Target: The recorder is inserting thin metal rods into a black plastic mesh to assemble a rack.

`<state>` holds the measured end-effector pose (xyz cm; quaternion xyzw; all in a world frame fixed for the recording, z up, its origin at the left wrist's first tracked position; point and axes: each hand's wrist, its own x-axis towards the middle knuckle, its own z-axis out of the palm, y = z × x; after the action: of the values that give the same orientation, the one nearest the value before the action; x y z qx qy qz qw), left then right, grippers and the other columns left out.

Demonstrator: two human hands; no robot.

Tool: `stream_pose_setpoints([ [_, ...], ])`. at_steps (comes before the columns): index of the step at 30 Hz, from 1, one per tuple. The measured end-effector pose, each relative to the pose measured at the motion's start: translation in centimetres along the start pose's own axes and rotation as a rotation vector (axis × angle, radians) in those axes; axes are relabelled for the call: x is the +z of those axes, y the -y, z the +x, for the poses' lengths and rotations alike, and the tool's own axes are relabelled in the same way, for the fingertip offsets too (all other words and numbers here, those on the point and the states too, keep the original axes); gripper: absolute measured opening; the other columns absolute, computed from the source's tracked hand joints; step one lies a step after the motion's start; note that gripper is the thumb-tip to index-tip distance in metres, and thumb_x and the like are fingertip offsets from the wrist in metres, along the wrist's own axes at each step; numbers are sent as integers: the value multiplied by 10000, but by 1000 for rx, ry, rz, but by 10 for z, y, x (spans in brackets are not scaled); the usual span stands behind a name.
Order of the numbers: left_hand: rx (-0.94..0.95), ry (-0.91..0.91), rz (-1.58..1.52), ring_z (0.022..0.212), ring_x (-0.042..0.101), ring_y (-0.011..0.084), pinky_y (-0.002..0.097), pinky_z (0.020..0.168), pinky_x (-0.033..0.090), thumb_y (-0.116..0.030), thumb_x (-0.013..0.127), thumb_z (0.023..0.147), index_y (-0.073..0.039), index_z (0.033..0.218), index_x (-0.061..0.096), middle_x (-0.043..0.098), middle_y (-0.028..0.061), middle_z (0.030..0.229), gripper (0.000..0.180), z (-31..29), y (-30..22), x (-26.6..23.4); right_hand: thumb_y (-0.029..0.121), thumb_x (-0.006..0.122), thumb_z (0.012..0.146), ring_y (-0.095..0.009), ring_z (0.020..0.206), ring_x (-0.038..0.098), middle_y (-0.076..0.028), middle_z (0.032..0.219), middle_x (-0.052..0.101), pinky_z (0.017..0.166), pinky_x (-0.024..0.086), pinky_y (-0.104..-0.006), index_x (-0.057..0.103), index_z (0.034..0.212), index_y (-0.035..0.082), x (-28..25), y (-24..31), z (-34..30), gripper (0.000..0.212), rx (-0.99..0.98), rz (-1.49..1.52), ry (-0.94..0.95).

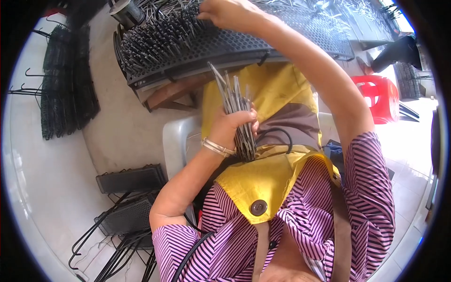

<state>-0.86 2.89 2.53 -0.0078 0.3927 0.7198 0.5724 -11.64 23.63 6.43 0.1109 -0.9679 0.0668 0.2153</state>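
Observation:
My left hand [238, 123] is wrapped round a bundle of thin grey metal rods [245, 143], held upright in front of my yellow apron, some with pointed tips. Over the far side of a dark perforated tray [230, 47] reaches my right hand [228, 13]. Its fingers are drawn together in a pinch; anything between them is too small or hidden to make out. Just left of that hand, many similar rods [157, 44] stand packed in the tray's holes. Loose silvery rods [324, 7] lie scattered beyond it.
A metal cup [127, 13] stands at the tray's far left corner. Dark racks with hooks [66, 84] hang on the left; more perforated trays [129, 181] lie lower left. A white chair [178, 134] is under me. A red stool [378, 101] and another person's leg [399, 51] are at right.

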Motion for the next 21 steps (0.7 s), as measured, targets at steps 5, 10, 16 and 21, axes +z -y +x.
stream_pose_setpoints([
  [5, 8, -4, 9, 544, 545, 195, 300, 482, 472, 13, 571, 677, 28, 898, 480, 533, 102, 685, 239, 0, 0, 0, 172, 503, 760, -340, 715, 577, -171, 733, 591, 605, 457, -412, 565, 721, 20, -11, 32, -13, 169, 124, 0, 231],
  [10, 23, -11, 28, 532, 544, 194, 297, 477, 470, 12, 583, 670, 23, 882, 487, 533, 98, 671, 233, 0, 0, -2, 277, 604, 757, -194, 589, 593, -121, 654, 602, 541, 459, -312, 599, 848, -3, -35, 51, -32, 294, 396, 431, 89],
  [16, 62, 20, 82, 539, 552, 183, 289, 476, 469, 4, 599, 670, 17, 885, 488, 537, 88, 678, 242, -2, 2, -1, 95, 637, 694, -80, 583, 550, -38, 645, 600, 547, 444, -210, 616, 790, -13, -47, 70, -55, 146, 428, 999, 361],
  [21, 90, 14, 125, 547, 552, 168, 277, 471, 467, -5, 614, 673, 15, 888, 490, 543, 77, 689, 249, -3, 2, -1, 64, 627, 702, -74, 517, 523, -40, 619, 589, 484, 416, -195, 609, 758, -11, -54, 64, -60, 96, 616, 1101, 308],
])
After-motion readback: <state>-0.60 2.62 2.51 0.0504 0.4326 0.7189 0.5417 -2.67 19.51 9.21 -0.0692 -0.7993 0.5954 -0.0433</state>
